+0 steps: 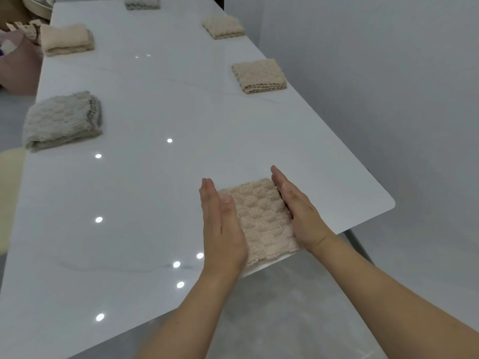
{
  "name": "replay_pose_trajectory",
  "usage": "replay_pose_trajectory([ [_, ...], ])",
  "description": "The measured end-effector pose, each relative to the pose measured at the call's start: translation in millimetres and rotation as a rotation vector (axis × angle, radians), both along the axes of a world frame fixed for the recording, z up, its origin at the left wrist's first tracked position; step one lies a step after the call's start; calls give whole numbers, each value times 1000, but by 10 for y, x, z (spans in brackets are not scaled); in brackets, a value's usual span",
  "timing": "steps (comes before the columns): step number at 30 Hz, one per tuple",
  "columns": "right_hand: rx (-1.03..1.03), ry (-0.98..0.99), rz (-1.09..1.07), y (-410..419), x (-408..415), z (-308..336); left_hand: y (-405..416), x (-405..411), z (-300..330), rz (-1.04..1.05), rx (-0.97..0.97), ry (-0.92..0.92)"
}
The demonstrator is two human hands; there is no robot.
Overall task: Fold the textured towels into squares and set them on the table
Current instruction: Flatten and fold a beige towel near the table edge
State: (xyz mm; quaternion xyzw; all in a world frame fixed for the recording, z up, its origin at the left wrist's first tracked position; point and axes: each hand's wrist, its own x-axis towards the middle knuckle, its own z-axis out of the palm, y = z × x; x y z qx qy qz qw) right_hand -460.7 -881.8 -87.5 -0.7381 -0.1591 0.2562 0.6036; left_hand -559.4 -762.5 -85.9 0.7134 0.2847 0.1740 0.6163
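A beige textured towel [261, 218], folded into a square, lies on the white table [145, 193] near its front edge. My left hand [221, 229] presses with straight fingers against the towel's left side. My right hand [298, 211] presses flat against its right side. Several other folded towels sit on the table: a grey one [62, 120] at the left, a cream one [67, 40] further back on the left, a tan one [259, 76] at the right, another beige one [223, 26] behind it, and a grey one [142, 1] at the far end.
The table's rounded right corner [388, 203] lies just right of my hands, with grey floor [388, 99] beyond. A pink basket [18, 63] with cloth stands off the table's far left. A pale yellow seat [9, 193] shows at the left edge.
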Motion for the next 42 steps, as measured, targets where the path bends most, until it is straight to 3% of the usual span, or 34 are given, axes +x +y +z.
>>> replay_pose_trajectory([
  [8, 22, 9, -92, -11, 5, -25, 12, -23, -10, -64, 43, 32],
  [10, 8, -55, -285, -42, -59, -59, 130, -57, -14, -123, 61, 50],
  [14, 113, -113, -871, 16, -395, -126, 727, 22, -2, -318, 129, 66],
  [17, 154, -159, -1059, 251, -678, -98, 1111, 379, 88, -520, 156, 93],
  [21, 194, -74, -1235, 590, -914, -114, 1200, 852, 86, -798, 109, 129],
  [30, 34, -129, -1317, 864, -881, -183, 1002, 1081, 64, -1236, 123, 141],
  [33, -155, -165, -1236, 851, -919, -203, 1060, 1123, 16, -1305, 173, 101],
  [37, -534, -212, -1142, 805, -980, -345, 1053, 1140, -66, -1447, 508, 15],
  [39, -580, -195, -1129, 767, -1013, -396, 1049, 1164, -119, -1463, 647, -46],
  [42, -561, -198, -1114, 700, -1040, -420, 1041, 1168, -169, -1457, 694, -91],
])
